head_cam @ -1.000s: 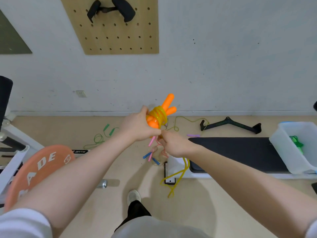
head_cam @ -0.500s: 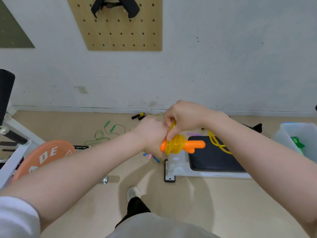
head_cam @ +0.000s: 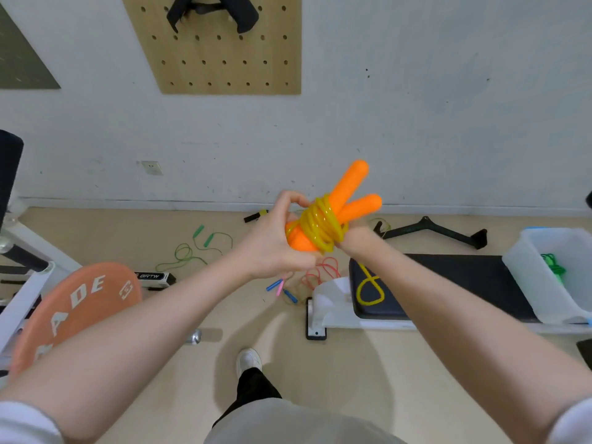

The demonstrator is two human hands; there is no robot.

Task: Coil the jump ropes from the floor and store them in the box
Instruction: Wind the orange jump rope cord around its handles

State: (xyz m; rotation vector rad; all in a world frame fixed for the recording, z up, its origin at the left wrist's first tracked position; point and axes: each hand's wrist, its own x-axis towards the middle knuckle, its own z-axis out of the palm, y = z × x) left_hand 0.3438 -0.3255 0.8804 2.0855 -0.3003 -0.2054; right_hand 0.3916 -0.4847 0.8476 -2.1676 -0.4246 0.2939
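Gripping the orange handles [head_cam: 347,200] at the centre of the frame, my left hand [head_cam: 272,241] curls round their lower ends while the yellow rope [head_cam: 320,227] sits wound about them in several turns. My right hand [head_cam: 355,241] is tucked behind the coil; its fingers are hidden, so I cannot tell whether they pinch the cord or merely steady it. A loose tail [head_cam: 368,286] of the same yellow cord hangs down past my right forearm, over the black bench pad [head_cam: 464,283].

The handles splay apart in a V, and I judge that is the weak spot: if my left grip eases, the turns could slide off the narrow end and spring open. The dangling tail could also snag on the bench as I swing toward the white box [head_cam: 544,277] at the right edge, which already holds a green rope [head_cam: 554,267]. More ropes lie on the floor [head_cam: 256,315] beneath my arms.
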